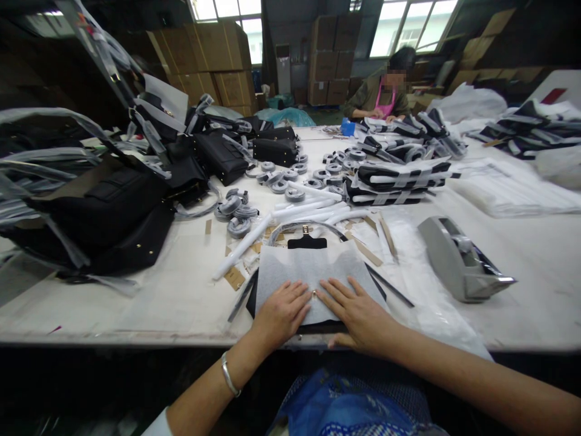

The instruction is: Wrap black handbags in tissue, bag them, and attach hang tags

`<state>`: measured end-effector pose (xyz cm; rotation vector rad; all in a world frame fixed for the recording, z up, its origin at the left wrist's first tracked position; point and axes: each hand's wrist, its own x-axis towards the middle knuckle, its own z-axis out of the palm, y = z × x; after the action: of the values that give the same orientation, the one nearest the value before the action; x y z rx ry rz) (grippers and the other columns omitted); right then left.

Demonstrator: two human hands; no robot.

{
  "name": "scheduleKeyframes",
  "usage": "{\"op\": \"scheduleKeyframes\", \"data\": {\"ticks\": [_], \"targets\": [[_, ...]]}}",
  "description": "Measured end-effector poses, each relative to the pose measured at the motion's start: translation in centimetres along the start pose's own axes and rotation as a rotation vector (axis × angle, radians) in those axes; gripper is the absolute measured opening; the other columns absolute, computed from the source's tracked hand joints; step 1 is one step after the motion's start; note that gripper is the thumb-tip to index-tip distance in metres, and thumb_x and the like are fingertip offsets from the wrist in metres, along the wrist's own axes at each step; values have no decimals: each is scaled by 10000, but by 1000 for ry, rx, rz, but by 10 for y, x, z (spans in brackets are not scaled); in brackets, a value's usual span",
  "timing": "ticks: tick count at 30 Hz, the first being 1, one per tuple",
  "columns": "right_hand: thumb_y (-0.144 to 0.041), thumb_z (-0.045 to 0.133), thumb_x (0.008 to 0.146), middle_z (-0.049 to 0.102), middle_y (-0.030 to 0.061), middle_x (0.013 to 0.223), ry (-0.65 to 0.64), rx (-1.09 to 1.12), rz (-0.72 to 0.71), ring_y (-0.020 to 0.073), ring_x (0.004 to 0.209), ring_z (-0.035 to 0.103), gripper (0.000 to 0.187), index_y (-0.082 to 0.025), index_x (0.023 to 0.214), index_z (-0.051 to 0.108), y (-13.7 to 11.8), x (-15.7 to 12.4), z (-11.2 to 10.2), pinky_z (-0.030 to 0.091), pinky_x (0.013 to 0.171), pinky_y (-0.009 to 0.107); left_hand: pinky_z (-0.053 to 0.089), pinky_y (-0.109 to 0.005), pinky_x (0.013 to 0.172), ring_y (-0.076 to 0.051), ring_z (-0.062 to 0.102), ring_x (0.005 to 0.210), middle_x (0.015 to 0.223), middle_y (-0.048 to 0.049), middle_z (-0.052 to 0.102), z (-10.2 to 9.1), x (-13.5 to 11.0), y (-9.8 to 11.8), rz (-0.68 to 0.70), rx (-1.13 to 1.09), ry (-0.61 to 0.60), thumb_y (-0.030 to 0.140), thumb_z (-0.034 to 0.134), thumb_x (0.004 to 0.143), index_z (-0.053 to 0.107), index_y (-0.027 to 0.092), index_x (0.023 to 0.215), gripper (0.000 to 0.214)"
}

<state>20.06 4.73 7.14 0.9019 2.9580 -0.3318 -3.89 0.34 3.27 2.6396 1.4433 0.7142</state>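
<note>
A black handbag lies flat at the table's front edge, mostly covered by a sheet of white wrapping paper. Flat on the left part of the paper rests my left hand, fingers stretched out. My right hand presses on the right part with its fingers spread. Between the fingertips a small gold clasp shows through the paper. Beyond the sheet's far edge, the bag's black flap tab with a gold buckle sticks out, under a wrapped handle.
Black bags crowd the left side. Coiled wrapped straps, white foam tubes and stacked wrapped bags lie ahead. A grey tape dispenser stands at right, near clear plastic sheets. A co-worker sits across the table.
</note>
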Motion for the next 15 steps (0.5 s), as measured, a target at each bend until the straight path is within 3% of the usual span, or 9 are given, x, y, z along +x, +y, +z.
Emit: {"op": "scheduleKeyframes", "data": {"ticks": [2, 5, 7, 10, 15], "targets": [[-676, 614, 824, 279, 194, 1584, -11, 59, -21, 413, 1446, 282, 932, -176, 1547, 303, 6, -2, -1, 201, 1132, 691, 379, -554, 1130, -287, 507, 1335, 1381, -83, 610, -5, 1, 2, -23, 34, -47, 298, 469, 998, 595, 199, 1305, 346], [-496, 426, 1002, 314, 101, 1588, 24, 180, -9, 312, 1463, 291, 568, -273, 1521, 363, 22, -7, 7, 231, 1164, 624, 307, -595, 1154, -312, 424, 1395, 1450, -73, 547, -12, 3, 3, -47, 64, -100, 345, 485, 987, 580, 230, 1326, 370], [-322, 332, 1047, 385, 66, 1560, 121, 216, 38, 244, 1453, 328, 450, -275, 1482, 436, 31, -10, 18, 285, 1177, 541, 299, -562, 1167, -289, 421, 1399, 1464, -77, 533, -15, 3, 3, -43, 61, -117, 344, 486, 986, 573, 227, 1336, 379], [-189, 380, 1014, 421, 60, 1541, 268, 124, 52, 224, 1461, 310, 476, -241, 1483, 436, 34, -13, 34, 308, 1183, 491, 268, -545, 1185, -274, 396, 1416, 1476, -73, 520, -17, 3, 3, -41, 65, -117, 336, 500, 976, 567, 232, 1346, 390], [-124, 453, 963, 381, 54, 1565, 326, -63, -7, 223, 1478, 266, 570, -234, 1517, 374, 34, -15, 44, 294, 1195, 447, 167, -524, 1224, -264, 349, 1445, 1513, -31, 478, -18, 4, 2, -27, 120, -86, 298, 536, 947, 581, 247, 1332, 391]]}}
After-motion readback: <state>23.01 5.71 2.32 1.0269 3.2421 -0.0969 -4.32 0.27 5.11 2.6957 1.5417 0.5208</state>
